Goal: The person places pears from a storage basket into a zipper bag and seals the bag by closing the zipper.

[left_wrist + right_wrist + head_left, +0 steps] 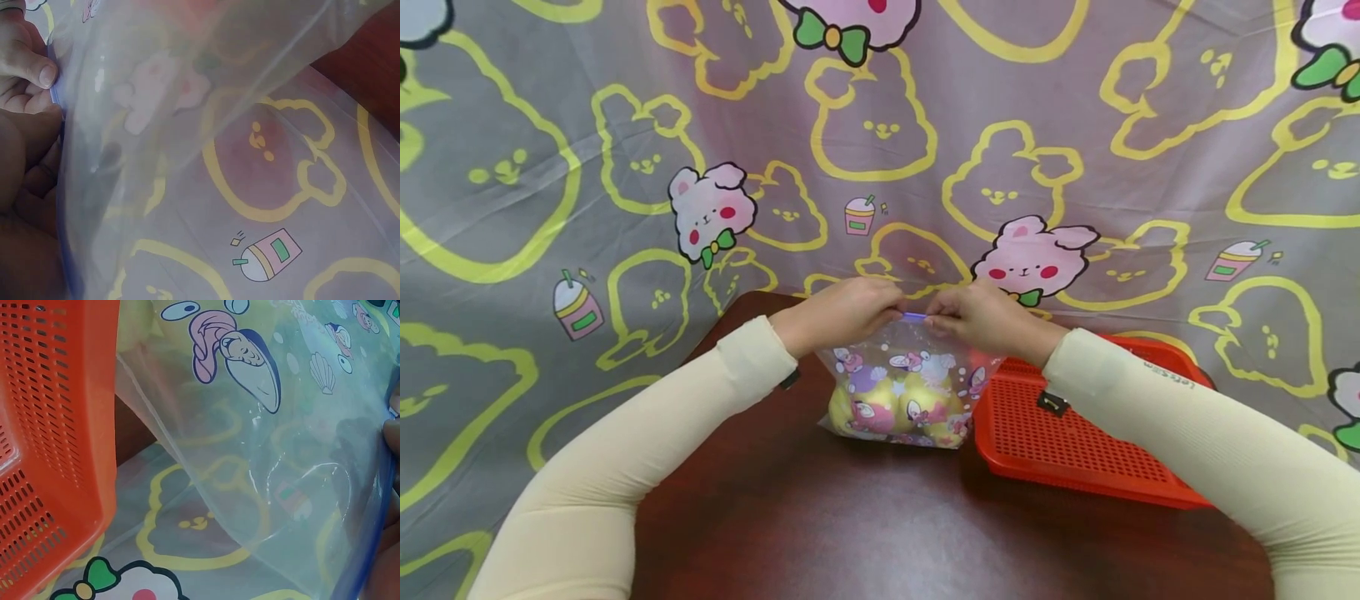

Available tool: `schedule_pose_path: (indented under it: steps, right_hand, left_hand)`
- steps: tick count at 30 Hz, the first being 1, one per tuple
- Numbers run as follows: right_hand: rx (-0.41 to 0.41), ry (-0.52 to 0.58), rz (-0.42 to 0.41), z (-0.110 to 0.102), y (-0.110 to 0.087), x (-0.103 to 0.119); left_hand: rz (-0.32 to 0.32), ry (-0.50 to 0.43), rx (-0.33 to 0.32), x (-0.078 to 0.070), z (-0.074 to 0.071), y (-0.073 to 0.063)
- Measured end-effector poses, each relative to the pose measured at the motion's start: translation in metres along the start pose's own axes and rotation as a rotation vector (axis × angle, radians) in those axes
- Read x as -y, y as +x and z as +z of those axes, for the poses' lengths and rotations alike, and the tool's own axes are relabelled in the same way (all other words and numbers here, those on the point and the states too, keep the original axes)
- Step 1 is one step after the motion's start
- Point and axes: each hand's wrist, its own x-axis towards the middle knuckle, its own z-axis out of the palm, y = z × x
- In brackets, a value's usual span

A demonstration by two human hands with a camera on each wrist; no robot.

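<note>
A clear zip bag (898,392) with printed cartoon shells and figures stands on the dark table, several yellow rounded items (917,392) inside it; their kind is blurred by the print. Along its top runs a blue-purple zip strip (914,317). My left hand (853,312) pinches the strip left of its middle, and my right hand (985,317) pinches it just to the right. In the left wrist view, a thumb (44,74) presses on the strip. The right wrist view shows the bag's clear side (281,450) and fingertips (392,434) at the blue edge.
A red perforated plastic basket (1075,433) sits on the table right of the bag, partly under my right forearm. Brown tabletop (850,517) extends in front. A grey curtain with yellow bear outlines (880,125) hangs close behind the table.
</note>
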Motion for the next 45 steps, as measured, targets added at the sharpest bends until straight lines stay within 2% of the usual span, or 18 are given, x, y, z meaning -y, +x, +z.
schedule_pose_path:
  steps: [5,10,24,33,45]
  right_hand:
    - [-0.004,-0.009,-0.013,0.000,-0.001,-0.001]
    - [0.002,-0.019,0.009,-0.001,-0.003,0.000]
    - [-0.010,-0.016,-0.005,0.000,-0.004,0.000]
    - [0.013,-0.010,0.044,0.001,-0.006,0.000]
    - [0.027,-0.003,0.064,-0.001,-0.006,0.000]
  left_hand:
    - [-0.018,0.019,-0.001,0.000,-0.001,-0.002]
    - [-0.044,0.034,0.009,-0.001,-0.003,-0.005]
    - [-0.041,0.043,-0.005,0.002,-0.002,-0.011]
    - [-0.062,0.040,-0.010,0.004,-0.002,-0.017]
    - [-0.092,0.036,0.012,0.005,-0.007,-0.023]
